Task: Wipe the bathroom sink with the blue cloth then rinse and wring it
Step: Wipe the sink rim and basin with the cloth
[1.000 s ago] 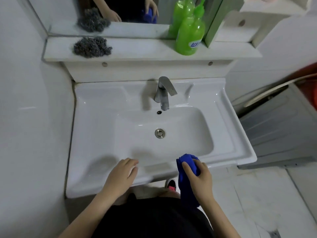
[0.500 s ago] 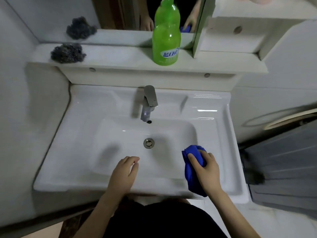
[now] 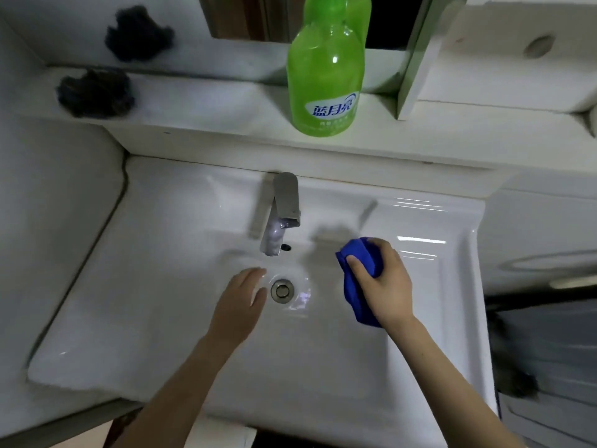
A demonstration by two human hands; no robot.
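A white bathroom sink (image 3: 155, 286) fills the middle of the head view, with a steel tap (image 3: 281, 211) at its back and a round drain (image 3: 282, 290) in the basin. My right hand (image 3: 384, 282) grips a bunched blue cloth (image 3: 358, 279) and holds it against the basin's right inner wall, just right of the tap. Part of the cloth hangs below my palm. My left hand (image 3: 240, 302) hovers over the basin with relaxed fingers, just left of the drain, holding nothing.
A green detergent bottle (image 3: 324, 79) stands on the white shelf (image 3: 200, 105) behind the tap. A dark steel-wool scourer (image 3: 95, 93) lies at the shelf's left end, mirrored above. A wall closes the left side; a grey appliance (image 3: 549, 350) stands to the right.
Both hands moved forward from the sink's front rim into the basin. The right hand carried the blue cloth up toward the tap's right side; the view closed in on the sink.
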